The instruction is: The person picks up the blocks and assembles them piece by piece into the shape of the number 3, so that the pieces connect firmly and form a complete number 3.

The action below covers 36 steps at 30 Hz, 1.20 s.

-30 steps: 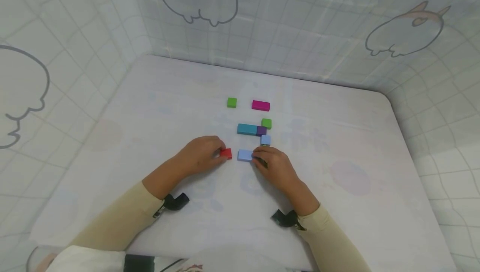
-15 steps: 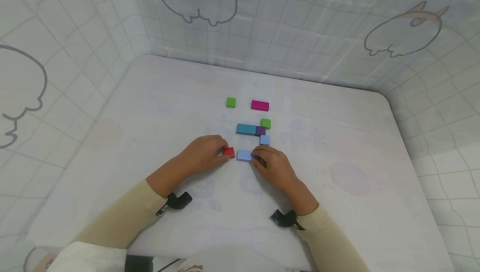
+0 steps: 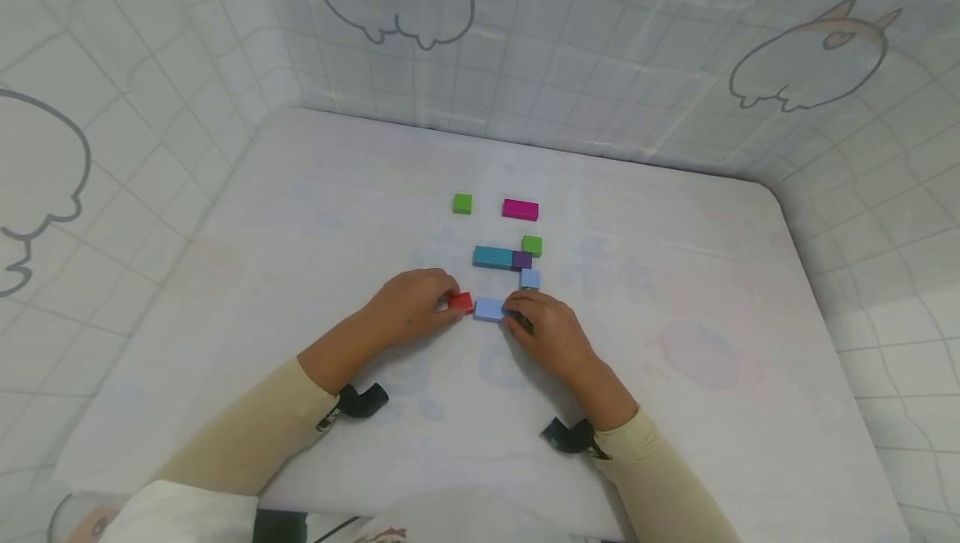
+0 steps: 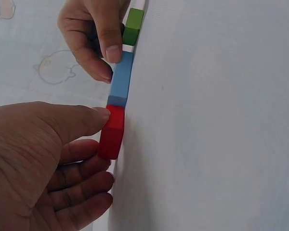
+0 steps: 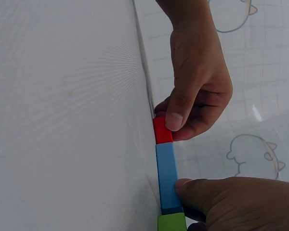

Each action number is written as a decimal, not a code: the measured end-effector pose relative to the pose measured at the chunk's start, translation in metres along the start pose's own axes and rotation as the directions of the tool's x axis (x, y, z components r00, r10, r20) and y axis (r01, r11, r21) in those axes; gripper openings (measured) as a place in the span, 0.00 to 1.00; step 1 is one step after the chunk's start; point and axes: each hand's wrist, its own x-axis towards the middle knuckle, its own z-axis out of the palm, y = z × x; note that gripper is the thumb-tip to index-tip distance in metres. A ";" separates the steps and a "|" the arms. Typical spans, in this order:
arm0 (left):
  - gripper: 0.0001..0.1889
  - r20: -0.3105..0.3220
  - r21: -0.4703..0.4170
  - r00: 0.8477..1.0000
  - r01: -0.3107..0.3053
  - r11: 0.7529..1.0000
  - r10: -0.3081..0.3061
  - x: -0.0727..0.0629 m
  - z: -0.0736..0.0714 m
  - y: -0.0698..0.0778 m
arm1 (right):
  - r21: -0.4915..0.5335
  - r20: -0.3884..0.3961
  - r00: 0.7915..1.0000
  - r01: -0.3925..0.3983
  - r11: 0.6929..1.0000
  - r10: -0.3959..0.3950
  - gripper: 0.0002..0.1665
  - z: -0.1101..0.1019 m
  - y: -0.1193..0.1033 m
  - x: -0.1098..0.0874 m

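My left hand (image 3: 408, 306) pinches a small red block (image 3: 462, 302) between thumb and fingers. Its end meets the near end of a long light blue block (image 3: 489, 310) in both wrist views. The other end of that blue block is gripped by my right hand (image 3: 551, 331), whose thumb (image 5: 195, 191) lies along its side. A green block (image 5: 172, 222) shows beyond the blue one in the right wrist view; my right hand mostly hides it from the head view. Just above the right fingers sits a light blue cube (image 3: 529, 278).
Farther back, a teal block (image 3: 492, 257) lies against a purple cube (image 3: 522, 260), with a green cube (image 3: 532, 246) at its corner. A second green cube (image 3: 462, 204) and a magenta block (image 3: 521, 209) lie apart on the white table (image 3: 645, 276). Patterned sheeting (image 3: 570, 52) rises around the table.
My left hand has slid the red block rightward, up to the light blue block. The right hand has stayed in place on the blue block.
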 end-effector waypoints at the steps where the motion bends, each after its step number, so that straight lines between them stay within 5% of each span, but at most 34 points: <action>1: 0.19 -0.001 -0.001 1.000 0.004 1.000 -0.004 0.000 0.000 0.000 | -0.001 -0.001 1.000 0.001 1.000 -0.001 0.13 0.000 0.000 0.000; 14: 0.21 0.020 -0.008 0.998 0.065 0.998 -0.065 0.001 0.000 0.005 | -0.004 -0.002 1.000 0.004 1.000 -0.004 0.14 0.001 0.000 -0.001; 36: 0.23 0.014 -0.022 0.999 0.053 0.998 -0.053 0.001 0.002 0.002 | -0.022 0.021 1.000 -0.012 1.000 0.012 0.14 0.001 0.000 0.001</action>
